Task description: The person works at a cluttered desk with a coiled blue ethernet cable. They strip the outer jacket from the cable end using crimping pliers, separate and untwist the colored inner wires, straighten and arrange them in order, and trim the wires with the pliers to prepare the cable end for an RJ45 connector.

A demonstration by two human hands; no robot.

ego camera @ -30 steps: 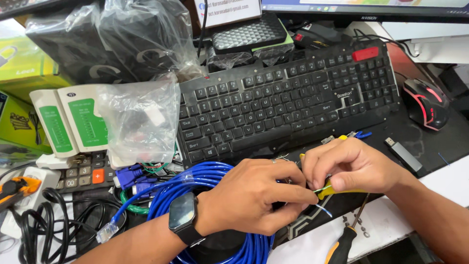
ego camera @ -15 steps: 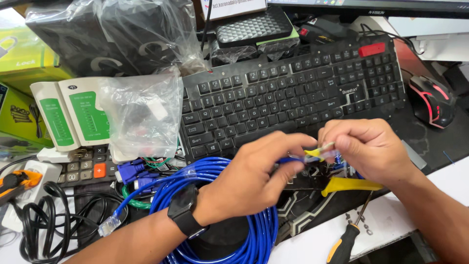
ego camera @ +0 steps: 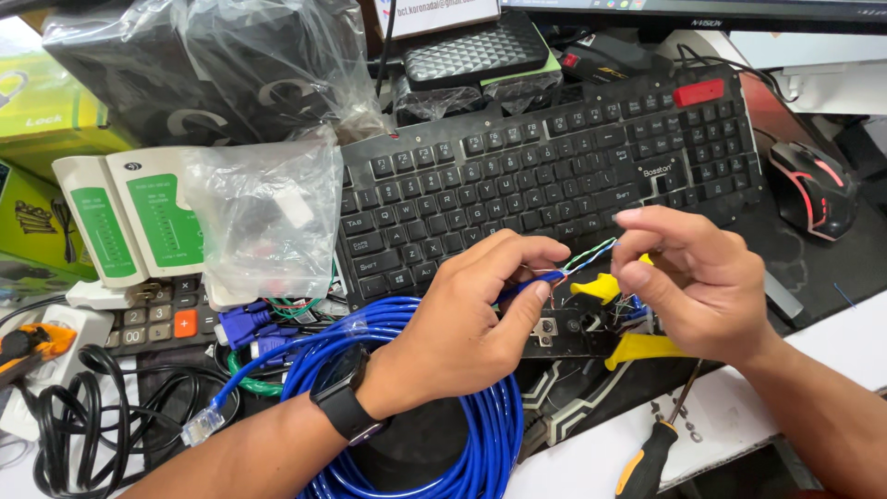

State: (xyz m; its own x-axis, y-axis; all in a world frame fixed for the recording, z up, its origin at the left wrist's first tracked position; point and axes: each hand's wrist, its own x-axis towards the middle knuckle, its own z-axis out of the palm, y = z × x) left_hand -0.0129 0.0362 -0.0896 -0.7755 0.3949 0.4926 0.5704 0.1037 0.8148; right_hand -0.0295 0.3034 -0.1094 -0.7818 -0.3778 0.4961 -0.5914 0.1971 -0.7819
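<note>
The left hand (ego camera: 471, 319) pinches the stripped end of the blue network cable (ego camera: 527, 282) between thumb and forefinger, the other fingers curled in loosely beneath. The right hand (ego camera: 702, 282) meets it from the other side: thumb and forefinger are nearly closed on the thin coloured wires (ego camera: 591, 254) that fan out of the cable's end, with the remaining fingers bent behind. Both hands hover just above the front edge of the one black keyboard (ego camera: 554, 176), and the cable end sits between them in the air. The rest of that cable lies as one blue coil (ego camera: 416, 407) under the left wrist, which wears one dark watch (ego camera: 346, 407). Below the hands lies one crimping tool with yellow handles (ego camera: 637, 346), and near the right forearm one screwdriver with a black and orange grip (ego camera: 651, 453). Off to the left stand two white and green cable tester units (ego camera: 134, 222) beside one clear plastic bag (ego camera: 268, 217). One black and red mouse (ego camera: 818, 189) rests at the far right.
</note>
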